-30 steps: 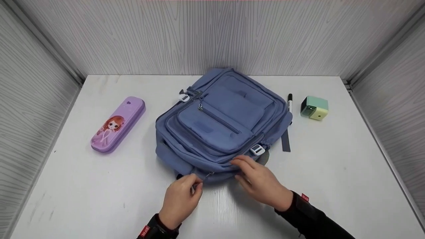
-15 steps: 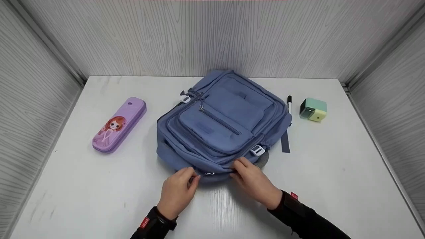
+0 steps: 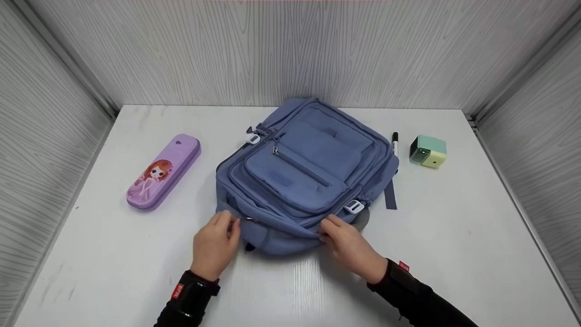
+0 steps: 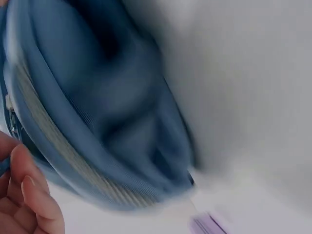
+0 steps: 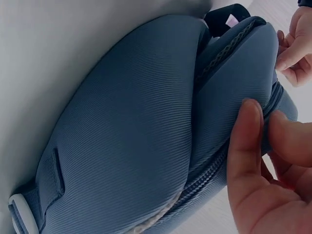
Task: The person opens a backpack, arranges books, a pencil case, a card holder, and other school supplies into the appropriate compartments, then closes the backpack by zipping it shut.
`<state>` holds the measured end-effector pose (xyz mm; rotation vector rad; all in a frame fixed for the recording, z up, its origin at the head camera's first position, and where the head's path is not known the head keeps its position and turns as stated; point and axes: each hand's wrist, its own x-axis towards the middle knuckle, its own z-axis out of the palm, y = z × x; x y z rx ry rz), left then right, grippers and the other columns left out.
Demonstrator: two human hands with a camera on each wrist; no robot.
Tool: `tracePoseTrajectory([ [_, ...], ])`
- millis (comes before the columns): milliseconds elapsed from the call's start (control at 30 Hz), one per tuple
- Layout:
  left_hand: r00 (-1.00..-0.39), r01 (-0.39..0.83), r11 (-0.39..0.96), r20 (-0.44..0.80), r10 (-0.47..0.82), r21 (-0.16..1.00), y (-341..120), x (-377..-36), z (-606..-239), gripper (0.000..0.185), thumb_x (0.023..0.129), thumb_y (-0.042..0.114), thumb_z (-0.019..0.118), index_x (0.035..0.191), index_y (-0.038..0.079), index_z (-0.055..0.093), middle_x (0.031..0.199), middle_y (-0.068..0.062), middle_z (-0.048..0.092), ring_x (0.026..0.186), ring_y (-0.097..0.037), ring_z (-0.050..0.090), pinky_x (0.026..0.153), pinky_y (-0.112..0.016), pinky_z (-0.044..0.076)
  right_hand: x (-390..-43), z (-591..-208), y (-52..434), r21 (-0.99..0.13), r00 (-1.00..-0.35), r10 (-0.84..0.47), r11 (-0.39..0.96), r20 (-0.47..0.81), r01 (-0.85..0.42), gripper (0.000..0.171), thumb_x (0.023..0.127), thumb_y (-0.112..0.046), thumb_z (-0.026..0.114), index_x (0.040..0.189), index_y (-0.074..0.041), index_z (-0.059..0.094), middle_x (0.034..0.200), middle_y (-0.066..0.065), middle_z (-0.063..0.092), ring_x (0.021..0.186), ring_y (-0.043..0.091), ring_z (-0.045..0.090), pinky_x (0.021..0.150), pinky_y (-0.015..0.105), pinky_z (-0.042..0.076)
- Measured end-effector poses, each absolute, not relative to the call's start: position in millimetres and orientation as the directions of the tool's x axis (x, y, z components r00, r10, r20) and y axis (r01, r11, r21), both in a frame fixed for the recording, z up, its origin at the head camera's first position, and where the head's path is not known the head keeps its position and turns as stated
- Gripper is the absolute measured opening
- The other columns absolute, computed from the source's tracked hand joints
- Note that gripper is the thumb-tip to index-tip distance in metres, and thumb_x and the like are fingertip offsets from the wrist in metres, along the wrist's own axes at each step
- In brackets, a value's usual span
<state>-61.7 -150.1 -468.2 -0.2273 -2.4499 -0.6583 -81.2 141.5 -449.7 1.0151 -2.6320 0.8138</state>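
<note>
A blue backpack [image 3: 317, 150] lies on its back, slanted, with its bottom-left end close to both hands. My left hand [image 3: 214, 247] pinches the pull of a zipper [image 3: 250, 220] at the near left edge; the metal slider [image 4: 13, 119] shows just beyond the fingertips in the left wrist view. At the near right edge, my right hand [image 3: 353, 247] pinches the fabric beside the zipper seam between thumb and fingers. The right wrist view has the right thumb and fingers [image 5: 246, 146] on that edge, with zipper teeth [image 5: 204, 175] running beneath them.
A purple pencil case [image 3: 160, 175] with a cartoon girl lies left of the backpack. To the right stand a green and yellow pencil sharpener [image 3: 428, 151], a black-capped marker [image 3: 395, 141] and a dark flat strip [image 3: 390, 197]. Wood-grain walls enclose the white table [image 3: 454, 254].
My left hand has moved left and slightly away along the near edge, and the zipper slider has travelled with it. My right hand has closed on the fabric edge and stayed there.
</note>
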Motion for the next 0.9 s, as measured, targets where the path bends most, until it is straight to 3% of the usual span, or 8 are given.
tracePoseTrajectory([
  [167, -0.818, 0.205, 0.881, 0.569, -0.084, 0.425, -174, -69, -467, 0.014, 0.085, 0.002, 0.07, 0.081, 0.003, 0.056, 0.07, -0.01, 0.06, 0.057, -0.021, 0.059, 0.049, -0.039, 0.047, -85, -450, 155, -0.434, -0.714, -0.58, 0.568, 0.391, -0.699, 0.028, 0.08, 0.01, 0.07, 0.081, -0.009, 0.049, 0.08, 0.0, 0.049, 0.072, 0.007, 0.05, 0.063, 0.022, 0.048],
  [600, -0.831, 0.111, 0.893, 0.534, -0.158, 0.437, -200, -69, -476, 0.011, 0.086, 0.002, 0.068, 0.081, 0.001, 0.058, 0.072, -0.014, 0.062, 0.058, -0.025, 0.061, 0.049, -0.043, 0.047, -93, -454, 188, -0.462, -0.606, -0.65, 0.408, 0.459, -0.787, 0.03, 0.076, 0.017, 0.067, 0.081, -0.008, 0.05, 0.082, -0.001, 0.049, 0.074, 0.007, 0.047, 0.066, 0.016, 0.041],
  [900, -0.854, 0.05, 0.897, 0.485, -0.19, 0.439, -207, -72, -476, 0.011, 0.087, 0.003, 0.067, 0.082, 0.0, 0.058, 0.071, -0.014, 0.062, 0.055, -0.026, 0.058, 0.047, -0.04, 0.042, -99, -453, 202, -0.473, -0.586, -0.642, 0.366, 0.494, -0.801, 0.032, 0.073, 0.02, 0.066, 0.082, -0.007, 0.053, 0.086, 0.001, 0.054, 0.077, 0.01, 0.051, 0.068, 0.018, 0.042],
])
